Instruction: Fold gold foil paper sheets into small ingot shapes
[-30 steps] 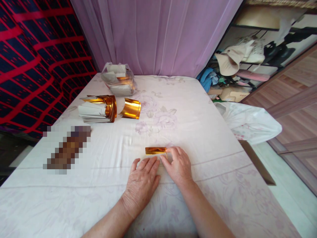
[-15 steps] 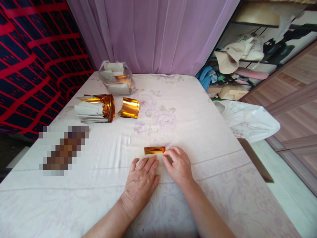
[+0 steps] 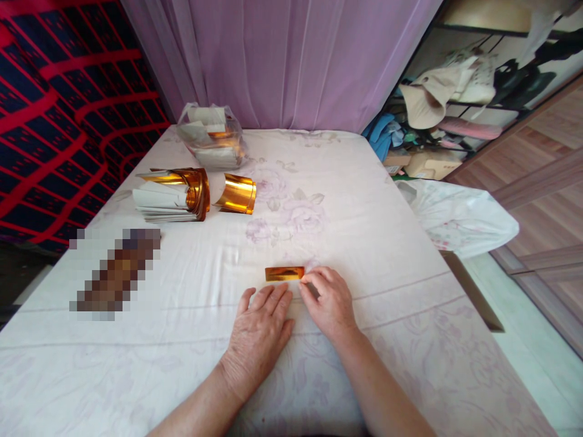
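A narrow, rectangular gold foil-paper strip (image 3: pixel 280 274) lies on the flat, white floral-clothed table (image 3: pixel 387 243), just beyond the slightly spread fingers of the left hand (image 3: pixel 259 325); its right end meets the right hand's (image 3: pixel 331 303) curled fingers, though whether they pinch it cannot be told. The strip appears folded, perhaps unfinished; the fanned, gold-and-white paper stack (image 3: pixel 170 197) well beyond the left fingers seemingly remains unfolded.
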